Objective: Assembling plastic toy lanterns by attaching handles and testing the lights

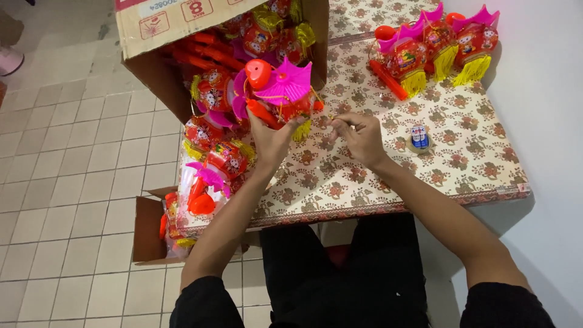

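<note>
My left hand [270,138] holds a toy lantern [280,91] above the patterned table [388,176]; the lantern has a magenta roof, an orange-red body and handle, and a yellow fringe. My right hand [359,135] is beside it, fingers pinched on a thin cord or tassel strand that runs toward the lantern. Both forearms reach in from the bottom, in black sleeves.
A tipped cardboard box [182,36] spills several similar lanterns [215,152] onto the table's left edge. A second open box [149,231] sits on the tiled floor below. Three finished lanterns [434,48] stand at the far right by the white wall. A small battery pack [419,138] lies nearby.
</note>
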